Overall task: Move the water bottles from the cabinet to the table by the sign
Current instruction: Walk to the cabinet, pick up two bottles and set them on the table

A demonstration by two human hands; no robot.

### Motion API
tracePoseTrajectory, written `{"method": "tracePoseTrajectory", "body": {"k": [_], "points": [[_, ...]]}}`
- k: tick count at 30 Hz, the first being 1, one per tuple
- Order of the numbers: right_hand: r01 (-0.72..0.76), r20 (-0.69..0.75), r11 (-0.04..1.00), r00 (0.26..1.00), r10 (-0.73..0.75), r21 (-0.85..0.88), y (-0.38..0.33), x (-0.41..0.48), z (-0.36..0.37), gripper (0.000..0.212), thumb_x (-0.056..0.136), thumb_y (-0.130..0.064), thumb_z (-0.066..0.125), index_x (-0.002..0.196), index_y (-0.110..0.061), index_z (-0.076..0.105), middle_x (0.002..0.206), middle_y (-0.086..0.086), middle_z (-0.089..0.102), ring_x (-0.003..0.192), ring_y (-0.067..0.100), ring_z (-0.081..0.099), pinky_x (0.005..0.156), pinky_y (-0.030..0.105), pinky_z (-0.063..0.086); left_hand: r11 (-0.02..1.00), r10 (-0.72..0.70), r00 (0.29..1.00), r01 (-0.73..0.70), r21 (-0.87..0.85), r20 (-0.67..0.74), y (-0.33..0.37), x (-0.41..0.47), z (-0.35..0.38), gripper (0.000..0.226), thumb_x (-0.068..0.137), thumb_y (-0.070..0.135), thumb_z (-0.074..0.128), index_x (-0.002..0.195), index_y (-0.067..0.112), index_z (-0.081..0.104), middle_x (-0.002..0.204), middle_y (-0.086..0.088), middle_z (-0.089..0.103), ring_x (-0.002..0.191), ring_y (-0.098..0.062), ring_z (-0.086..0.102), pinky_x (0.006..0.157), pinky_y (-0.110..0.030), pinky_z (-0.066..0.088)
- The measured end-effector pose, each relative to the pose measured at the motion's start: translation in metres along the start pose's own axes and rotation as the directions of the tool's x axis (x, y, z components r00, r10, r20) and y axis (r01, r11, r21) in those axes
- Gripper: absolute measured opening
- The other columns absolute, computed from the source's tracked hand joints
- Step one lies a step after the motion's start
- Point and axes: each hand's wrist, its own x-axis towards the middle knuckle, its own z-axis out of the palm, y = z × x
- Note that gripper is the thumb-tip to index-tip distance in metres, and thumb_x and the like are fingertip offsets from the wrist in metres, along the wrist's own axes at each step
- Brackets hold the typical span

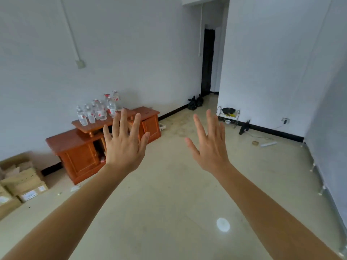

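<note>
Both hands raised with fingers spread and holding nothing — left hand [124, 145] and right hand [211, 145] apart over a pale floor [169, 203]. At ten o'clock, clear water bottles [97, 111] cluster atop an orange-brown wooden cabinet [80, 156] — cardboard boxes [20, 181] at nine o'clock.

You have the water bottles [97, 112] left of the frame's centre: clear plastic with red-and-white labels, standing upright in a tight cluster on the raised top tier of the cabinet [80, 156], two at the back rising higher. The cabinet is low, orange-brown wood, set against the white wall, its middle bay dark and open
</note>
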Motion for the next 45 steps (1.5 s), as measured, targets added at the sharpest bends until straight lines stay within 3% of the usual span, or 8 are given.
{"method": "tracePoseTrajectory", "body": {"k": [10,14,19,25,33,39,45], "points": [[0.155,0.029,0.964,0.986,-0.165,0.215,0.006,0.214,0.178,0.074,0.103,-0.060,0.035,0.163,-0.020,0.017,0.167,0.024,0.007,0.153,0.047,0.014,0.122,0.063,0.017,0.966,-0.165,0.983,0.177,0.188,-0.080,-0.072,0.175,0.075,0.071,0.100,0.067,0.003,0.162,0.031,0.001,0.170,-0.009,-0.009,0.156,-0.031,-0.008,0.123,-0.060,0.002],[0.201,0.052,0.941,0.973,-0.223,0.273,-0.012,0.274,0.245,0.076,0.103,-0.058,0.038,0.164,-0.021,0.012,0.168,0.024,0.006,0.154,0.046,0.011,0.124,0.061,0.014,0.941,-0.251,0.965,0.260,0.217,-0.071,-0.117,0.212,0.106,0.072,0.099,0.065,0.006,0.161,0.029,0.007,0.170,-0.011,-0.006,0.156,-0.033,-0.004,0.122,-0.061,0.004],[0.275,0.093,0.904,0.943,-0.320,0.327,-0.050,0.332,0.353,0.077,0.103,-0.060,0.037,0.164,-0.024,0.008,0.170,0.020,0.001,0.155,0.043,0.006,0.124,0.057,0.007,0.907,-0.340,0.938,0.345,0.240,-0.066,-0.196,0.254,0.163,0.071,0.099,0.065,0.008,0.160,0.029,0.009,0.170,-0.012,-0.002,0.156,-0.035,0.000,0.121,-0.064,0.008],[0.328,0.152,0.894,0.910,-0.385,0.306,-0.111,0.420,0.487,0.078,0.102,-0.061,0.034,0.163,-0.026,0.001,0.169,0.020,-0.003,0.155,0.044,0.006,0.124,0.060,0.011,0.886,-0.390,0.920,0.388,0.254,-0.045,-0.315,0.333,0.242,0.071,0.099,0.066,0.004,0.160,0.031,0.002,0.170,-0.012,-0.004,0.156,-0.035,-0.001,0.121,-0.062,0.006],[0.257,0.172,0.918,0.932,-0.318,0.304,-0.172,0.570,0.603,0.081,0.100,-0.062,0.033,0.163,-0.025,-0.003,0.168,0.022,0.000,0.155,0.044,0.009,0.123,0.061,0.014,0.892,-0.396,0.918,0.382,0.241,0.010,-0.452,0.476,0.311,0.074,0.096,0.070,-0.002,0.160,0.033,-0.005,0.169,-0.006,-0.016,0.156,-0.030,-0.011,0.122,-0.058,-0.002],[0.247,0.206,0.906,0.922,-0.329,0.344,-0.183,0.635,0.726,0.083,0.101,-0.060,0.037,0.163,-0.026,-0.006,0.169,0.021,-0.002,0.155,0.045,0.008,0.123,0.062,0.017,0.893,-0.424,0.901,0.399,0.208,0.091,-0.532,0.552,0.397,0.075,0.098,0.068,0.006,0.161,0.029,0.002,0.169,-0.010,-0.009,0.156,-0.034,-0.001,0.122,-0.062,0.009],[0.204,0.255,0.878,0.907,-0.336,0.434,-0.207,0.717,0.874,0.084,0.102,-0.058,0.038,0.161,-0.032,-0.016,0.169,0.017,-0.012,0.156,0.043,0.003,0.124,0.062,0.014,0.873,-0.469,0.869,0.427,0.237,0.161,-0.623,0.643,0.496,0.080,0.091,0.074,-0.002,0.157,0.033,-0.020,0.164,-0.007,-0.029,0.155,-0.031,-0.014,0.123,-0.059,0.003]]}}
